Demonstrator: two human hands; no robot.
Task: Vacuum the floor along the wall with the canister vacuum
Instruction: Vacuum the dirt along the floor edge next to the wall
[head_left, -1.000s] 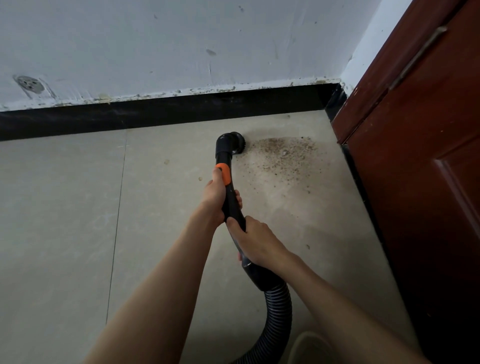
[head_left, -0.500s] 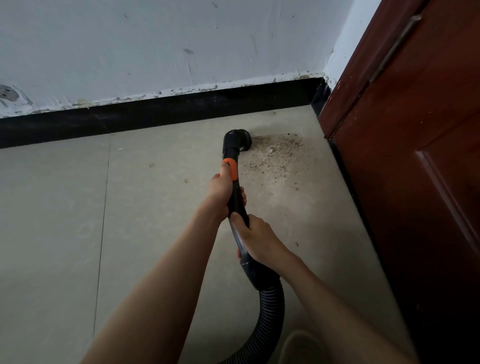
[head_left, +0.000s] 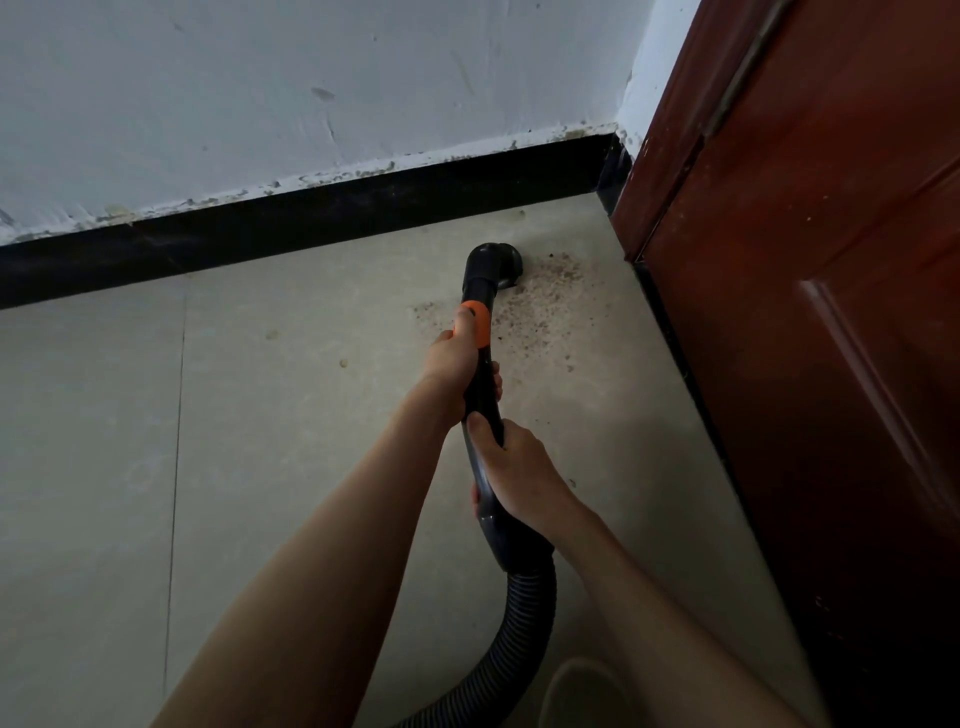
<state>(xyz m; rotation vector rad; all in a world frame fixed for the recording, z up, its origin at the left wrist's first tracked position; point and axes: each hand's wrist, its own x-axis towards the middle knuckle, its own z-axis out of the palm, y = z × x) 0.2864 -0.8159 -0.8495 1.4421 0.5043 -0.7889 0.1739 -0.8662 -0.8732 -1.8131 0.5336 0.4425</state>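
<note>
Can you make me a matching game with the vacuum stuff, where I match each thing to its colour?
Things:
1. ribbed hose
2. button on the wand
3. door
4. wall

Colours:
A. reddish brown
B. white
C. orange
D. black

Pairs: 1-D, 2-C, 3-A, 4-B

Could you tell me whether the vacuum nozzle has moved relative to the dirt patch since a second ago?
Yes. The nozzle has moved right into the dirt patch, toward the door; earlier it sat at the patch's left edge.
</note>
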